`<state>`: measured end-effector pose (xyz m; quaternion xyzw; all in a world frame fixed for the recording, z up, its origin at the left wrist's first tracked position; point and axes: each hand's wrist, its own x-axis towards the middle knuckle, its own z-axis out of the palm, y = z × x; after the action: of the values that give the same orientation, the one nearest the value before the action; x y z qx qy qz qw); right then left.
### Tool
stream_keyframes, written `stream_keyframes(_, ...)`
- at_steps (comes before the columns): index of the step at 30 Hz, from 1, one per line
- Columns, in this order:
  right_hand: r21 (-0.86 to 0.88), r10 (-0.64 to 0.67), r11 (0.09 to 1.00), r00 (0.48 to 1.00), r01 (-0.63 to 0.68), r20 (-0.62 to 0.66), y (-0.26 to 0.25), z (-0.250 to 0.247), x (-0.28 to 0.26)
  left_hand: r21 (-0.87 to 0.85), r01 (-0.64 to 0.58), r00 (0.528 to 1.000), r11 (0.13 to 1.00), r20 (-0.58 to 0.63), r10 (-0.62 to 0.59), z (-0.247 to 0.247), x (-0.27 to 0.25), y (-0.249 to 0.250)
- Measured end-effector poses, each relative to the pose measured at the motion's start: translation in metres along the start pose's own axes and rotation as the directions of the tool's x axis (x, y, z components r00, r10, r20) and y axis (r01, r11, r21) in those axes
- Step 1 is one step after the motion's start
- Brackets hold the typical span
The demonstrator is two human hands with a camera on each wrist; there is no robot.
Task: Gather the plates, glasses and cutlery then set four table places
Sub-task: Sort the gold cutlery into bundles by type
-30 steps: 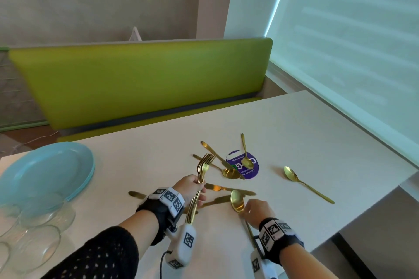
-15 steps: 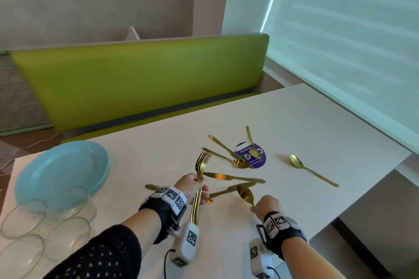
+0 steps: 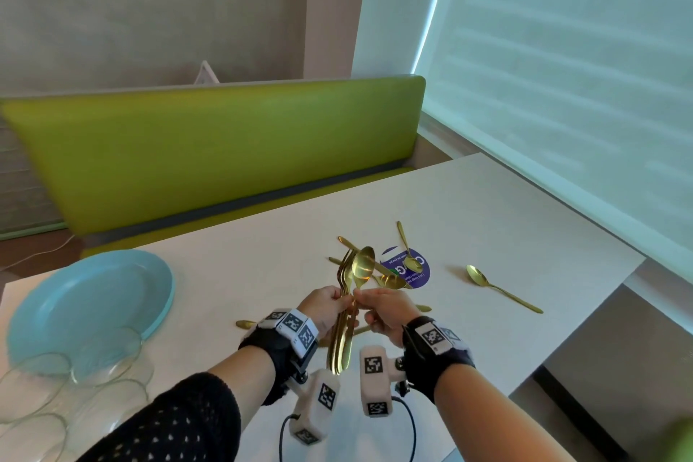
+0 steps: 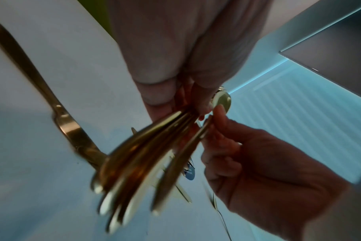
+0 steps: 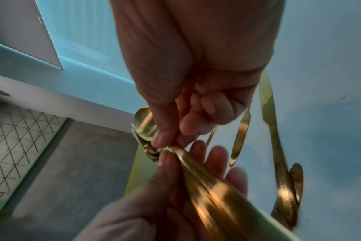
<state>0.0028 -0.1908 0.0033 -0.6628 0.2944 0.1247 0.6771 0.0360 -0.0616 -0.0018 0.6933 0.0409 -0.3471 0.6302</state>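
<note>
Above the white table [image 3: 487, 221] my left hand [image 3: 337, 306] grips a bundle of gold forks [image 3: 342, 341] by the handles, tines pointing away from me. My right hand [image 3: 365, 306] pinches the neck of a gold spoon [image 3: 363, 266] and holds it against the forks. In the left wrist view the fork handles [image 4: 134, 164] fan out of my left hand [image 4: 165, 91], with the spoon handle [image 4: 181, 164] beside them. The right wrist view shows the spoon bowl [image 5: 142, 124] pinched by my right hand [image 5: 161, 143]. More gold cutlery [image 3: 392, 279] lies on the table beyond my hands.
A lone gold spoon [image 3: 500, 287] lies to the right, and a small spoon [image 3: 407, 251] rests on a purple sticker [image 3: 422, 276]. Stacked blue plates [image 3: 90, 304] and clear glasses [image 3: 75, 383] sit at the left. A green bench back [image 3: 225, 146] stands behind the table.
My right hand has lifted the spoon off the table and brought it up against the forks. My left hand has risen a little with the forks.
</note>
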Motion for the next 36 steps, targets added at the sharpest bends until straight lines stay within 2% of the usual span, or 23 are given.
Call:
stream_keyframes(5, -0.037, -0.006, 0.999, 1.000, 0.007, 0.028, -0.005, 0.003, 0.017, 0.009, -0.003, 1.000, 1.000, 0.010, 0.003, -0.002, 0.014, 0.002)
stream_keyframes(12, -0.208, 0.004, 0.978, 1.000, -0.002, 0.011, -0.018, 0.002, 0.048, 0.047, 0.039, 0.999, 0.998, 0.002, -0.039, -0.007, 0.044, 0.008)
stream_keyframes(17, -0.267, 0.018, 0.964, 0.999, -0.007, 0.040, -0.034, 0.003, 0.068, 0.123, 0.040, 0.996, 0.992, -0.087, -0.029, -0.009, 0.065, 0.007)
stream_keyframes(18, -0.321, 0.006, 0.947, 0.999, 0.008, 0.044, -0.037, 0.002, 0.072, 0.137, 0.041, 0.993, 0.990, -0.112, -0.026, -0.010, 0.069, 0.008)
stream_keyframes(19, -0.444, -0.023, 0.895, 0.999, 0.036, 0.036, -0.039, 0.000, 0.080, 0.134, 0.046, 0.990, 0.990, -0.135, -0.028, -0.011, 0.074, 0.009)
stream_keyframes(21, -0.693, -0.101, 0.715, 0.995, 0.087, 0.020, -0.043, -0.007, 0.096, 0.093, 0.070, 0.982, 0.993, -0.183, -0.052, -0.017, 0.083, 0.011)
stream_keyframes(22, -0.761, -0.124, 0.643, 0.992, 0.082, 0.002, -0.044, -0.011, 0.105, 0.072, 0.088, 0.976, 0.994, -0.205, -0.071, -0.021, 0.087, 0.012)
stream_keyframes(26, -0.943, -0.174, 0.331, 0.984, 0.030, -0.029, -0.042, -0.025, 0.133, -0.008, 0.140, 0.950, 0.990, -0.279, -0.137, -0.037, 0.098, 0.013)
stream_keyframes(30, -0.995, -0.194, 0.091, 0.981, 0.029, 0.011, -0.028, -0.021, 0.151, -0.047, 0.154, 0.929, 0.987, -0.332, -0.161, -0.047, 0.105, 0.009)
stream_keyframes(31, -0.998, -0.194, 0.050, 0.981, 0.029, 0.018, -0.025, -0.018, 0.153, -0.052, 0.155, 0.926, 0.987, -0.341, -0.163, -0.048, 0.106, 0.009)
stream_keyframes(36, -0.998, -0.191, -0.035, 0.980, 0.046, 0.052, -0.020, -0.015, 0.159, -0.070, 0.149, 0.918, 0.986, -0.360, -0.165, -0.049, 0.106, 0.014)
